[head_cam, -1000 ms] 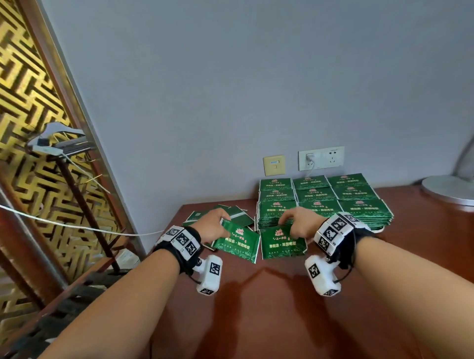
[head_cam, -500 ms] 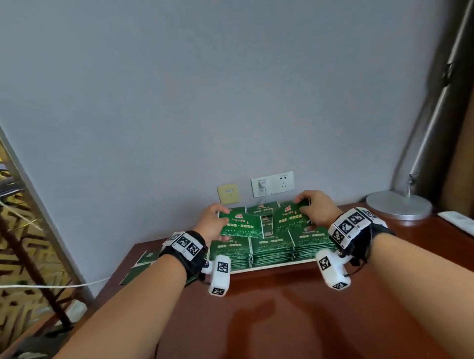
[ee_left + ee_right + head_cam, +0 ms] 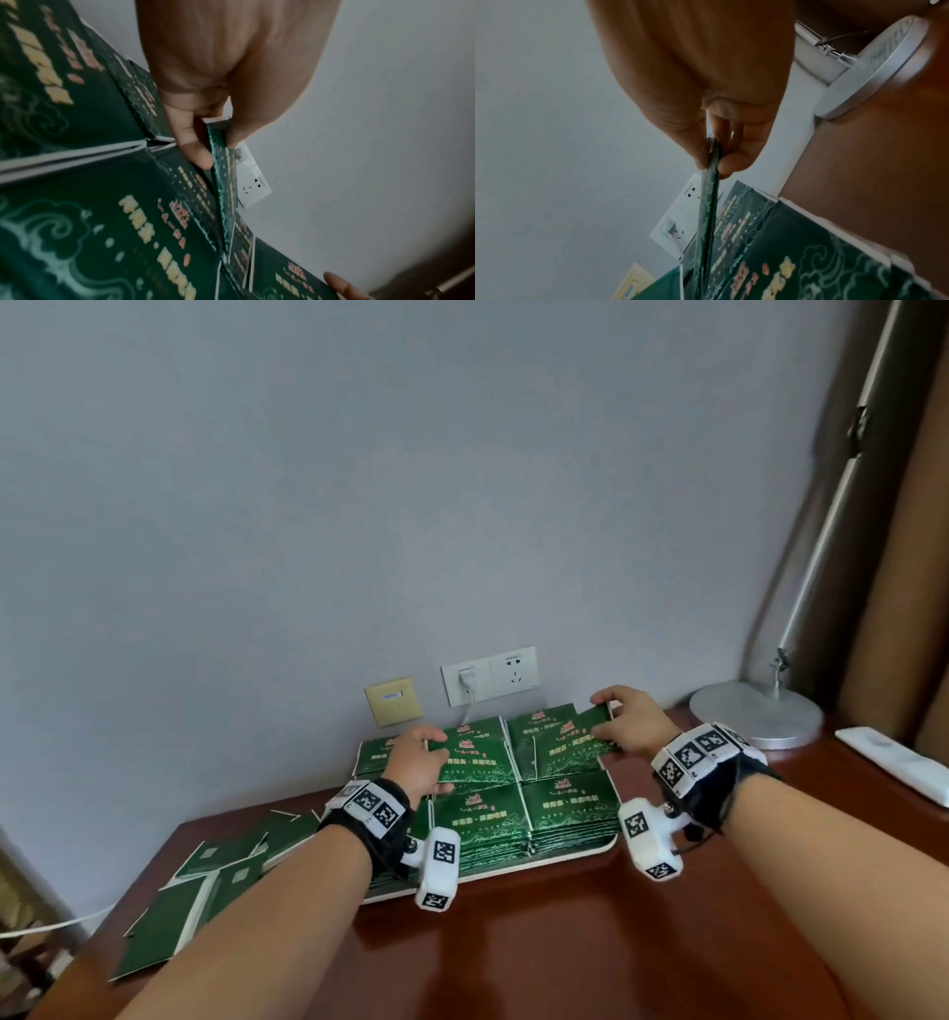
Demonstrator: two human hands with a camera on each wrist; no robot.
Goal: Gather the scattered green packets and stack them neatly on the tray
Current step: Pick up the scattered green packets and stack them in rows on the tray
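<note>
Head view: a white tray (image 3: 575,852) is set on the brown desk (image 3: 565,942) against the grey wall, below a double socket (image 3: 490,675) and a yellow switch plate (image 3: 393,709). The tray is filled with stacks of green packets (image 3: 570,806) arranged in rows. One green packet (image 3: 475,757) is pinched at its left edge by the left hand (image 3: 416,762), thumb above and fingers (image 3: 195,146) beneath, and is held just over the middle stacks. A second green packet (image 3: 570,739) is pinched at its far right corner by the right hand (image 3: 634,721) and is held above the right rear stacks. Loose packets (image 3: 205,880) are left scattered on the desk to the left of the tray. A round lamp base (image 3: 755,716) is seen at the right.
</note>
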